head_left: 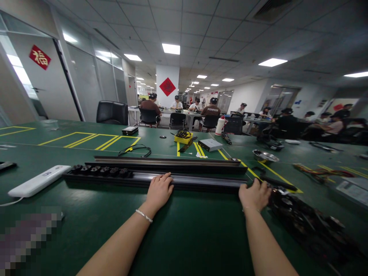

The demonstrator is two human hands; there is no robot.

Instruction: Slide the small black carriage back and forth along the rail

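Observation:
A long black rail (198,183) lies across the green table, with several black round parts (105,171) in a row on its left end. My left hand (160,188) rests on the rail near its middle, fingers curled over the top. At the rail's right end is my right hand (255,194), its fingers spread over the end and the table beside it. A second long dark rail (172,161) lies just behind the first. Dark mechanical parts (310,222) sit to the right of my right hand.
A white power strip (40,181) lies at the left. Farther back are a yellow box (183,137) with black cables, a grey box (210,144), a metal bowl (265,155) and a white bottle (220,125). Several people sit at tables beyond.

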